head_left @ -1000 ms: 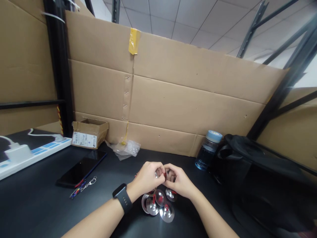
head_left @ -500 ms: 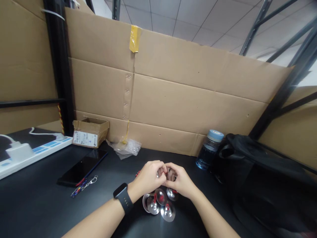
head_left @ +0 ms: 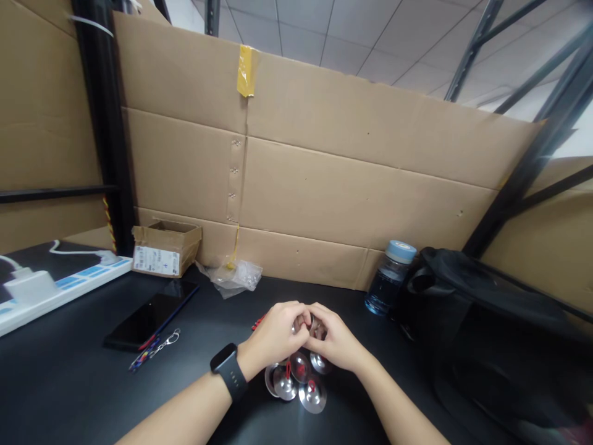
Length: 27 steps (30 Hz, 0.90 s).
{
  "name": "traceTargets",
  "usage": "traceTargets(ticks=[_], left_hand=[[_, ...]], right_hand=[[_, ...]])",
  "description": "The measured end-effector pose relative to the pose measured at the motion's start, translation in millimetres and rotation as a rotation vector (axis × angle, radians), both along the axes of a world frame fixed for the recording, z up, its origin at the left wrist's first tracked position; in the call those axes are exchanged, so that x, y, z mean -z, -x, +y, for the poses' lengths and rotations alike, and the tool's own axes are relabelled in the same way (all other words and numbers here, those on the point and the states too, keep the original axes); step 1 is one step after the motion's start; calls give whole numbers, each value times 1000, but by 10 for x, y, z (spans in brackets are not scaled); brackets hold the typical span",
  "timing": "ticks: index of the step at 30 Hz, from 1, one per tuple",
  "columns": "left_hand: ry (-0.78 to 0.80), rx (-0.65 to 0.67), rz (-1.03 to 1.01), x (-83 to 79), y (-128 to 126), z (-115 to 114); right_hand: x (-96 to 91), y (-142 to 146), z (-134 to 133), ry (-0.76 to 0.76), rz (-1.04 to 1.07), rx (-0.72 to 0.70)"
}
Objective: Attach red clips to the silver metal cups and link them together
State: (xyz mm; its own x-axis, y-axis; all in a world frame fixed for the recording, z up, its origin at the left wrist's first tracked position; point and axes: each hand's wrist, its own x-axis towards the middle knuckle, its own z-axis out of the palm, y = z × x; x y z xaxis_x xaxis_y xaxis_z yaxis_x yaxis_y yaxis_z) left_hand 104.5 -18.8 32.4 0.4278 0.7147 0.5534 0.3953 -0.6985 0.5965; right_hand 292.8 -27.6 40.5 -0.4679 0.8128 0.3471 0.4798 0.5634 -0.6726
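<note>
My left hand [head_left: 280, 327], with a dark watch [head_left: 228, 369] on its wrist, meets my right hand [head_left: 339, 339] fingertip to fingertip over the table. Both sets of fingers are curled around a small shiny metal cymbal [head_left: 312, 324], which they mostly cover. Below my hands lie several silver finger cymbals with red cords; one [head_left: 312, 397] is nearest to me, and others [head_left: 284, 384] overlap at its left. Another cymbal [head_left: 320, 363] sits partly under my right hand. Red cord [head_left: 257, 322] shows past the far side of my left hand.
A phone [head_left: 151, 315] and a keychain [head_left: 155, 349] lie at left, near a power strip [head_left: 92, 281]. Behind are a small carton [head_left: 164, 247], a plastic bag [head_left: 236, 278] and a cardboard wall [head_left: 324, 185]. A water bottle [head_left: 389, 281] and a black bag [head_left: 491, 334] stand at right.
My fingers have shifted slightly, and a little more of the metal rim shows between them. The whole view has moved a little; the cymbals on the table stay in place.
</note>
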Motion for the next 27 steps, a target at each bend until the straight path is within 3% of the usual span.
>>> traceTargets(ticks=[7, 27], left_hand=[[-6, 17, -29, -7, -13, -18], [-16, 17, -2, -20, -2, -35]], right_hand=[[-23, 11, -10, -90, -15, -6], [-3, -6, 7, -107, -22, -7]])
